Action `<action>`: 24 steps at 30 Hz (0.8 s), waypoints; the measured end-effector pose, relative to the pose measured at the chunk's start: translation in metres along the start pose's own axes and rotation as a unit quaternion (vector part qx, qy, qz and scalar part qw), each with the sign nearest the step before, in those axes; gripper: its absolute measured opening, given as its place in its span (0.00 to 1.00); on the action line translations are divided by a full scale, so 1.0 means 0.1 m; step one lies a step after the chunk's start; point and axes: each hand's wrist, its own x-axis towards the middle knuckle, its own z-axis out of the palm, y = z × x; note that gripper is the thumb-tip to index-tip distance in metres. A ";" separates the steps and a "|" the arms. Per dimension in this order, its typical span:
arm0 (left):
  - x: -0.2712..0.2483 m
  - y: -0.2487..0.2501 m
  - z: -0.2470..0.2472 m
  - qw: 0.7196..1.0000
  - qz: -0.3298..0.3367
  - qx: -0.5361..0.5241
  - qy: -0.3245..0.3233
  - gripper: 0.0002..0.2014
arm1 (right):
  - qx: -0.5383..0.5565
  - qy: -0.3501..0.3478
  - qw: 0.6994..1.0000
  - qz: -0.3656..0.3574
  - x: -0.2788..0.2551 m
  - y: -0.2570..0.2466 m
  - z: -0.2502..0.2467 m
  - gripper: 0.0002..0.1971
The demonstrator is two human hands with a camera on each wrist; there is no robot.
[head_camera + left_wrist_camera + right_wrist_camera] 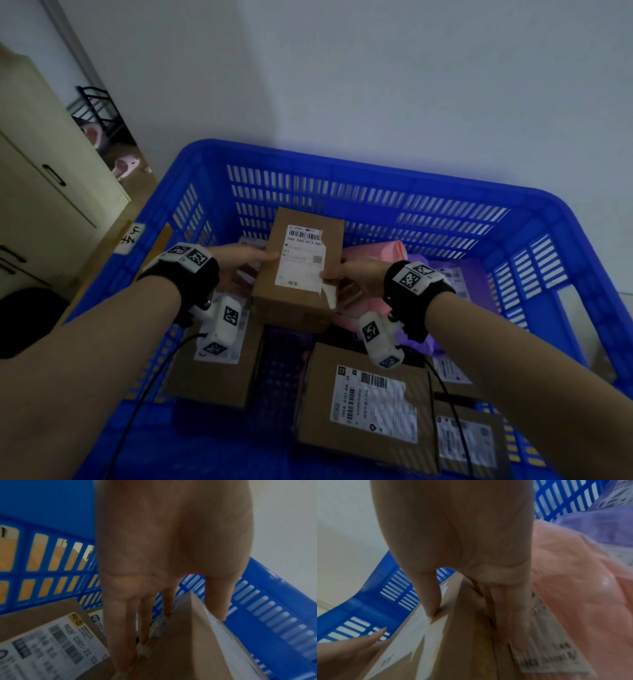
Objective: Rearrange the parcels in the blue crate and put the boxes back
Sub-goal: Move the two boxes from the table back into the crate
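A brown cardboard box with a white barcode label sits between both hands over the parcels in the middle of the blue crate. My left hand grips its left side. In the left wrist view the thumb lies on the labelled top of the box and the fingers reach under it. My right hand grips the right side. In the right wrist view its thumb presses the label of the box and its fingers run along the side.
More labelled cardboard boxes lie in the crate at the near left, near middle and near right. A pink bag and a purple bag lie behind the right hand. A cream cabinet stands left; a wall rises behind.
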 end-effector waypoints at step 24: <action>-0.39 -0.01 -0.15 0.938 0.149 -0.255 0.179 0.44 | 0.099 -0.106 0.979 -0.140 -0.40 -0.18 0.03 0.36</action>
